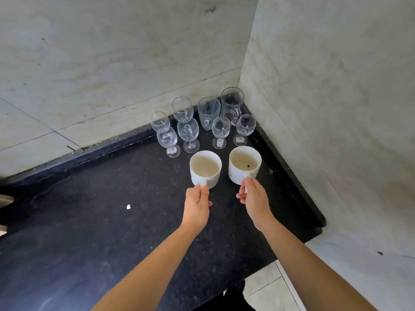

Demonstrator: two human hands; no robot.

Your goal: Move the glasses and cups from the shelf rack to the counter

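Both hands, left (197,204) and right (253,199), each grip closed on a white cup's (205,168) handle; no legible writing.

Surface: black speckled stone counter (112,221), set into a corner of pale walls.
Back corner: six clear stemmed wine glasses (188,134), two taller clear handled glass mugs (208,113), all upright.
Open area: small white fleck (128,206).
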